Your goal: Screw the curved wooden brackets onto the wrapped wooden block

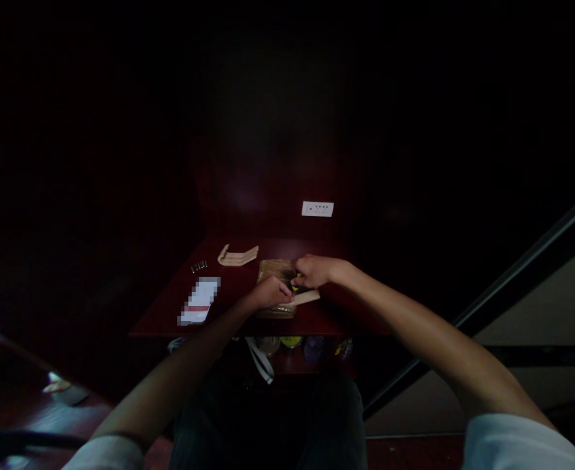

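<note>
My left hand [269, 293] is closed on a short pale wooden strip [307, 298], pressing it down near the front of a brown, shiny-surfaced slab [270, 266]. My right hand [314, 270] is wrapped round a small tool with a yellow handle [297, 282], held just above the strip beside my left fingertips. The tool's tip is hidden, so its kind cannot be made out. Left of the slab lies a curved wooden piece [238, 258] made of several parallel slats with a hooked end. Several small metal screws or pins [199, 266] lie in a row farther left.
A sheet or booklet [200, 300], partly blurred out, lies on the dark red tabletop [235, 316]. A white socket panel [317, 209] is on the back wall. Below the table edge, a shelf holds jars, including a yellow-green lid [290, 341], and a white strap [260, 361] hangs down.
</note>
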Demonstrator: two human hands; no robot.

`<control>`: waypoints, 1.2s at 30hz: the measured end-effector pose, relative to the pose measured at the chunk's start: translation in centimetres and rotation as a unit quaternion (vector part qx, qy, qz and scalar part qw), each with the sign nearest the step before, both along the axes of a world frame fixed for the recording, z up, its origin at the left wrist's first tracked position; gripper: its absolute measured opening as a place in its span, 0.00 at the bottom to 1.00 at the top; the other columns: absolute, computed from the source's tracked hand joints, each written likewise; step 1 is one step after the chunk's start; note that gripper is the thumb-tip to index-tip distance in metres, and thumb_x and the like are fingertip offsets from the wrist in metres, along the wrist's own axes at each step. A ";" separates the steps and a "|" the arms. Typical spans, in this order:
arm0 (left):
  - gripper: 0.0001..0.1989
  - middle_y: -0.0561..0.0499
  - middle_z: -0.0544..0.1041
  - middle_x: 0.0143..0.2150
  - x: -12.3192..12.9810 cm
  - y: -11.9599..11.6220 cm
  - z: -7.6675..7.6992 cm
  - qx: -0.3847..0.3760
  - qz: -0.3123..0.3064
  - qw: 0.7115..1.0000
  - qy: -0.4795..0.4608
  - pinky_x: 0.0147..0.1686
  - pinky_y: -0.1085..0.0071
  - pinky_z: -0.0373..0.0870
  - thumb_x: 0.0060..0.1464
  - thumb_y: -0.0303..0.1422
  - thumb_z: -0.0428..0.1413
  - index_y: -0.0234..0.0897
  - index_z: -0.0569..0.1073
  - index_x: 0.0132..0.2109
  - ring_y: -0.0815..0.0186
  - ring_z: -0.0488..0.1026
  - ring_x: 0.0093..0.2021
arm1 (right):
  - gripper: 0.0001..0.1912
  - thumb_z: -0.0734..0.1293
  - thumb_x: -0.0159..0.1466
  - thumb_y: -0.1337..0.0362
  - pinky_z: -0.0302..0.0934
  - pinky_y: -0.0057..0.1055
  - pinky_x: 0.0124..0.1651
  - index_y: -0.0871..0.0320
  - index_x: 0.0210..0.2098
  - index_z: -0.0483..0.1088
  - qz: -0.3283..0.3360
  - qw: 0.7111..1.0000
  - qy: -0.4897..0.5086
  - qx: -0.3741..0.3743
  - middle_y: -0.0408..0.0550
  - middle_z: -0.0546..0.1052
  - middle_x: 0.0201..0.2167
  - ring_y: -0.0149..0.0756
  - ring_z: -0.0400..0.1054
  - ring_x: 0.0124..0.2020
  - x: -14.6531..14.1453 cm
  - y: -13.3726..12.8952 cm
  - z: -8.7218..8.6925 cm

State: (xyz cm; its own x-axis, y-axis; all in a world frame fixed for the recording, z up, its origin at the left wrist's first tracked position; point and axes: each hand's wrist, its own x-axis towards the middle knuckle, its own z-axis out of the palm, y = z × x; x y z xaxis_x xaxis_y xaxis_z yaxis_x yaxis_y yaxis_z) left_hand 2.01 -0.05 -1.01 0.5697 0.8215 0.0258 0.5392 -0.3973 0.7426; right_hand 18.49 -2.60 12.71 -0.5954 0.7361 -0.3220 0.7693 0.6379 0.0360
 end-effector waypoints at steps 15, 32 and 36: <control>0.14 0.48 0.80 0.31 0.0 0.4 -0.6 0.015 -0.003 1.000 0.004 0.27 0.75 0.63 0.47 0.37 0.58 0.32 0.81 0.36 0.67 0.71 0.28 | 0.20 0.63 0.61 0.55 0.54 0.26 0.27 0.65 0.44 0.71 0.015 0.999 -0.007 0.038 0.57 0.77 0.36 0.37 0.71 0.33 -0.3 -0.1 0.0; 0.13 0.49 0.80 0.29 0.1 0.2 -0.1 0.057 -0.007 0.998 0.034 0.29 0.74 0.63 0.47 0.36 0.57 0.33 0.81 0.36 0.67 0.70 0.27 | 0.22 0.63 0.61 0.54 0.55 0.27 0.28 0.66 0.46 0.70 0.016 0.998 -0.019 0.056 0.59 0.77 0.38 0.39 0.72 0.34 -0.9 -0.3 0.0; 0.12 0.49 0.80 0.28 0.2 0.2 -0.1 0.041 0.001 0.999 0.021 0.28 0.75 0.63 0.46 0.36 0.58 0.33 0.81 0.34 0.67 0.70 0.27 | 0.21 0.65 0.59 0.59 0.55 0.26 0.28 0.65 0.50 0.67 0.019 0.999 -0.021 0.037 0.57 0.77 0.40 0.39 0.72 0.36 -1.0 -0.9 0.6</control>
State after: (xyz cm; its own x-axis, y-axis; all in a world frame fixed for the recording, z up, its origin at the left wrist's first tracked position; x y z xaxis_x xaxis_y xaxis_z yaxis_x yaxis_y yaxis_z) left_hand 2.22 0.12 -1.11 0.5699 0.8189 0.0686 0.5702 -0.4541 0.6846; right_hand 17.46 -3.50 13.31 -0.6108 0.7352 -0.2938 0.7408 0.6617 0.1158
